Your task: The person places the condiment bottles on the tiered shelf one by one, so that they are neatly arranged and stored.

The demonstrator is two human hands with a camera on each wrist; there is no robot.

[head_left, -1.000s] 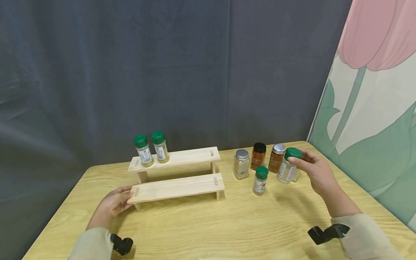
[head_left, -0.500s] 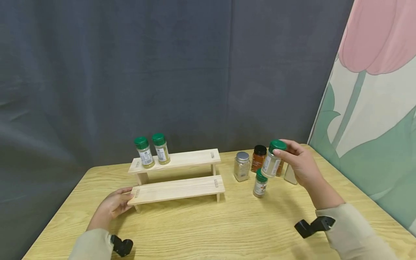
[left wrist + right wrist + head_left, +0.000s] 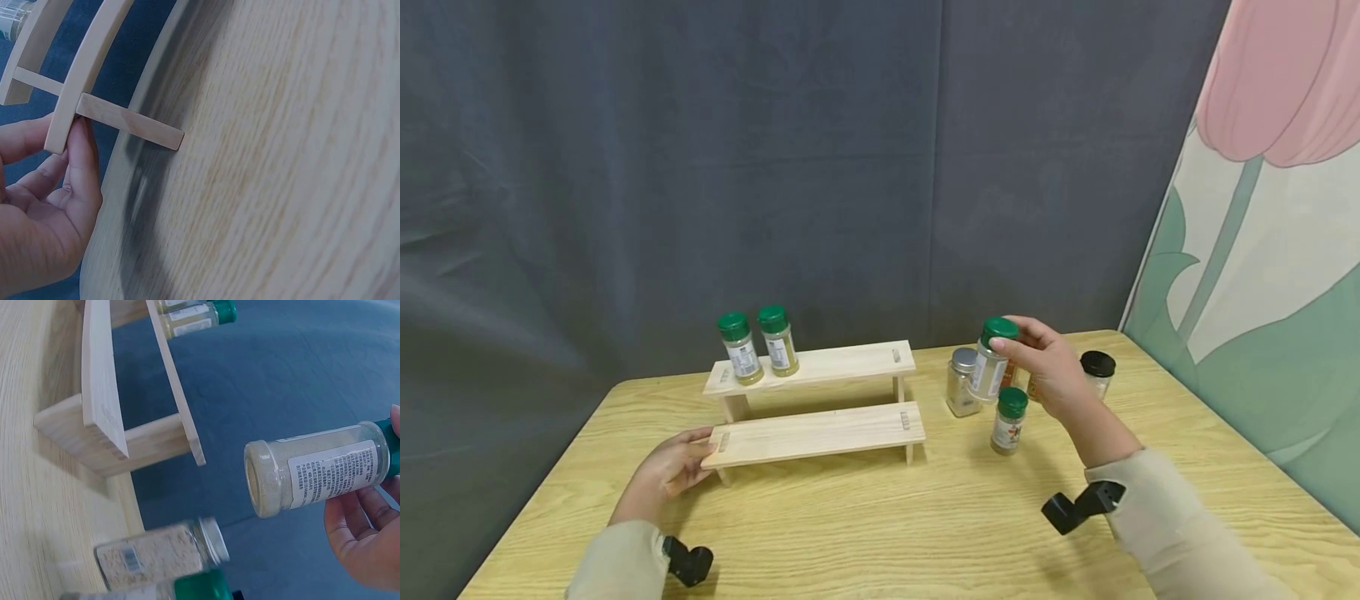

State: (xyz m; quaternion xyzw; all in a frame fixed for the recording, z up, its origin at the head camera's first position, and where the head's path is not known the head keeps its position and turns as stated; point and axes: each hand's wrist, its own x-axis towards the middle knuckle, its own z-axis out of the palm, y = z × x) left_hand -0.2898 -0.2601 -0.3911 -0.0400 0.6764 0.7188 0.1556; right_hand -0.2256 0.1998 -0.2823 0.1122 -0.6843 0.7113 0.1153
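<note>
My right hand point(image 3: 1048, 371) holds a green-lidded spice jar point(image 3: 988, 372) by its lid, raised above the table. In the right wrist view this jar point(image 3: 319, 469) contains pale powder and bears a printed white label. With my left hand point(image 3: 673, 465) I grip the left end of the lower plank of a two-tier wooden rack point(image 3: 820, 435); the left wrist view shows fingers point(image 3: 84, 169) beneath that plank point(image 3: 87, 62). Two green-lidded jars, one left point(image 3: 742, 354) and one right point(image 3: 780, 346), stand on the left part of the upper tier.
Right of the rack stand a silver-lidded jar point(image 3: 960, 392), a small green-lidded jar point(image 3: 1008, 427) and a black-lidded jar point(image 3: 1097, 372). Reddish-brown jars are mostly hidden behind my right hand. A dark curtain point(image 3: 850, 167) hangs behind the wooden table point(image 3: 850, 533).
My right hand has lifted the green-lidded spice jar and carried it left, over the other jars. The black-lidded jar at the right has come into sight. My left hand keeps its grip.
</note>
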